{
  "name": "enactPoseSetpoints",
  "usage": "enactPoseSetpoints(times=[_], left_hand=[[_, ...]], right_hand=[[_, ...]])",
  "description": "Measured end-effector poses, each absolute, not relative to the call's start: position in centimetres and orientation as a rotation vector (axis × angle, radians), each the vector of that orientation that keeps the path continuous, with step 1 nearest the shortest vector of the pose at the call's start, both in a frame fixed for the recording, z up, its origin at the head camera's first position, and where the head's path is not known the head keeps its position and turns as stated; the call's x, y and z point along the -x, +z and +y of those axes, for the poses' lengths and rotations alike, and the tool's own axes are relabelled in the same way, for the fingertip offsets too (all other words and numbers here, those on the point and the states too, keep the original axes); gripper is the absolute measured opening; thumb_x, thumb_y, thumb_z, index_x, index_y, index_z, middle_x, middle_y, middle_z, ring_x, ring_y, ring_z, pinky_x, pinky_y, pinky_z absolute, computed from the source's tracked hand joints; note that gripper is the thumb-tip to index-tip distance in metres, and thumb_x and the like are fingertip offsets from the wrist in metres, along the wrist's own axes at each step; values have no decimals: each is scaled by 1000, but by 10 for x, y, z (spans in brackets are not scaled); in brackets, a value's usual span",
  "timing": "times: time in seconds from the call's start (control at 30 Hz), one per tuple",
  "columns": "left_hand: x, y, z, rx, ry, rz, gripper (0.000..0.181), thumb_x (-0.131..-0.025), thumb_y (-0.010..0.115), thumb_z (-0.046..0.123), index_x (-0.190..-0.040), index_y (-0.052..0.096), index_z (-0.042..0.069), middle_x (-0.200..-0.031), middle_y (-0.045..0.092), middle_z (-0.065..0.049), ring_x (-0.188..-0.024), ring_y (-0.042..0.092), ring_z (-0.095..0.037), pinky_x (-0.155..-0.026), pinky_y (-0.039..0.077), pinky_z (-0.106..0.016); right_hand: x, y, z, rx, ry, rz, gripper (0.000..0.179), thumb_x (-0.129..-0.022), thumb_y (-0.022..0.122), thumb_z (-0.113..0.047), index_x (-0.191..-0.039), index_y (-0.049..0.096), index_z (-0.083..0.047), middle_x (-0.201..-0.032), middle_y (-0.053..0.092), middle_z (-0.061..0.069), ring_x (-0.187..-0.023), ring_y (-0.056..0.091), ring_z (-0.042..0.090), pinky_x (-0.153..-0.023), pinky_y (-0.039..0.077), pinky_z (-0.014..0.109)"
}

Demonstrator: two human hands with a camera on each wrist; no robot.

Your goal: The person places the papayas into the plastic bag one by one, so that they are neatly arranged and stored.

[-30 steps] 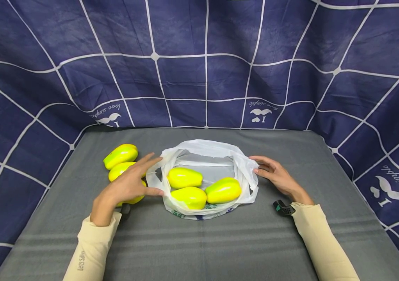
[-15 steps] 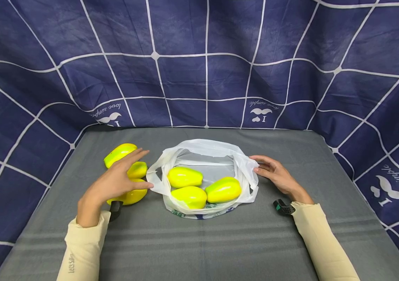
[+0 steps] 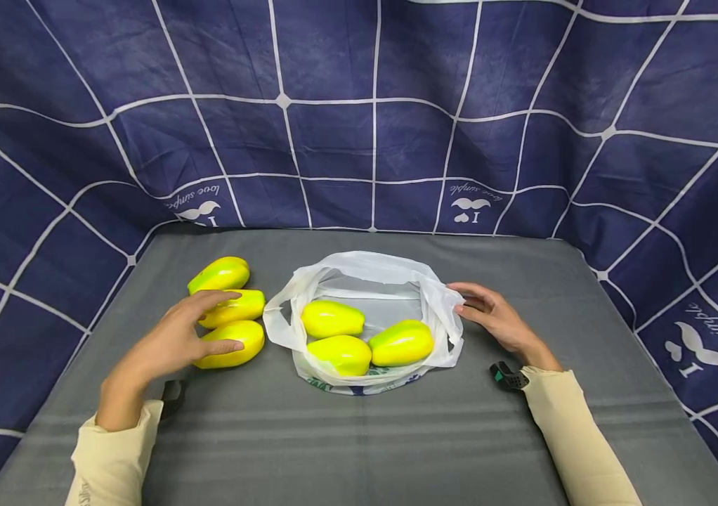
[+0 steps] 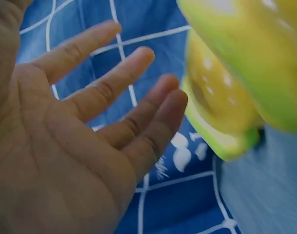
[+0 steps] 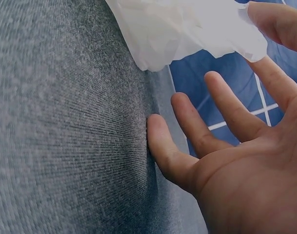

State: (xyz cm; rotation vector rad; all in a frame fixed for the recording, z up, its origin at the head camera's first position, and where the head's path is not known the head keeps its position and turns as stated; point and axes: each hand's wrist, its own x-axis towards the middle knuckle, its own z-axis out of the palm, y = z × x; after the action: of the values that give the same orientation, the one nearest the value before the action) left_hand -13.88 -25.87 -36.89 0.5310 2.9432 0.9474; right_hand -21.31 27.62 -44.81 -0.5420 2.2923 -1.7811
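My left hand (image 3: 172, 341) hovers with spread fingers at the left ends of two glossy yellow-green papayas, the near one (image 3: 251, 343) and the middle one (image 3: 249, 305). Behind these lies a third papaya (image 3: 220, 273). In the left wrist view the palm is bare, and papayas (image 4: 255, 53) show beyond the fingertips. A white plastic bag (image 3: 371, 267) stands with its mouth wide, holding three more papayas (image 3: 334, 320). At its right rim, my right hand (image 3: 501, 320) pinches the plastic between thumb and forefinger; its other fingers stretch out beneath, as the right wrist view shows.
Grey cloth (image 3: 359, 450) covers the table. A blue curtain (image 3: 321, 140) with white grid lines hangs along the back and both sides. The bag's loose left handle (image 3: 277, 323) sticks out towards the papayas on the left.
My left hand has let go of the bag's left rim and moved left to the loose papayas, uncovering most of them. My right hand has stayed at the bag's right rim.
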Motion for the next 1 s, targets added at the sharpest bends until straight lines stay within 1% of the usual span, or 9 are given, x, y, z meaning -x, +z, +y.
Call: enactPoseSetpoints(times=[0.07,0.17,0.23,0.3,0.33,0.43,0.63,0.7,1.0], left_hand=[[137,-377,-267,-618,986,2968,69,-75,89,31,-134,60,11,-132,62,-13,-117,56,-30,-100,42,-33],[134,-387,-278,-743,1090,2935,57,-76,88,21,-128,66,12,-127,64,-7,-116,56,-9,-97,36,-11],[134,-393,-283,-810,1170,2877,53,-77,87,14,-126,68,11,-127,64,-6,-118,52,4,-98,31,-3],[134,-398,-288,-828,1226,2808,50,-79,84,12,-127,68,11,-130,62,-7,-121,47,12,-100,30,-2],[134,-401,-289,-822,1245,2780,50,-80,83,11,-128,68,12,-132,61,-8,-123,45,13,-101,30,-2],[133,-407,-293,-804,1284,2717,50,-83,81,12,-130,66,13,-136,58,-10,-128,43,11,-103,31,-3],[133,-414,-292,-781,1311,2722,55,-82,81,11,-134,63,16,-136,60,-3,-129,43,9,-103,29,-3],[134,-416,-291,-810,1311,2737,57,-81,82,9,-135,63,15,-136,61,-3,-130,43,7,-104,28,-4],[136,-423,-288,-896,1255,2724,62,-81,81,4,-138,60,15,-139,53,-2,-128,37,4,-101,24,-7]], right_hand=[[213,-450,276,547,-1775,2302,50,-96,67,-9,-142,51,0,-141,56,8,-116,62,7,-96,50,18],[214,-453,276,567,-1774,2308,49,-96,66,-7,-142,51,1,-140,56,9,-115,63,7,-95,50,17],[214,-453,277,578,-1776,2310,49,-96,65,-6,-142,50,2,-139,57,7,-115,63,7,-95,50,17],[214,-453,277,578,-1778,2311,49,-96,65,-6,-142,50,2,-139,58,4,-115,63,7,-95,50,17],[214,-453,277,575,-1777,2311,49,-96,66,-6,-142,50,2,-138,58,3,-115,63,7,-95,50,17],[213,-452,277,551,-1776,2310,50,-96,67,-8,-142,51,1,-139,58,3,-116,63,8,-95,50,18],[213,-449,276,540,-1777,2306,50,-95,67,-9,-142,51,0,-143,55,14,-117,63,8,-96,50,18],[213,-449,276,540,-1779,2303,50,-95,67,-9,-142,51,0,-143,54,15,-117,62,8,-96,50,18],[214,-449,276,536,-1775,2308,49,-95,67,-8,-142,52,-1,-140,57,5,-117,63,9,-96,50,18]])
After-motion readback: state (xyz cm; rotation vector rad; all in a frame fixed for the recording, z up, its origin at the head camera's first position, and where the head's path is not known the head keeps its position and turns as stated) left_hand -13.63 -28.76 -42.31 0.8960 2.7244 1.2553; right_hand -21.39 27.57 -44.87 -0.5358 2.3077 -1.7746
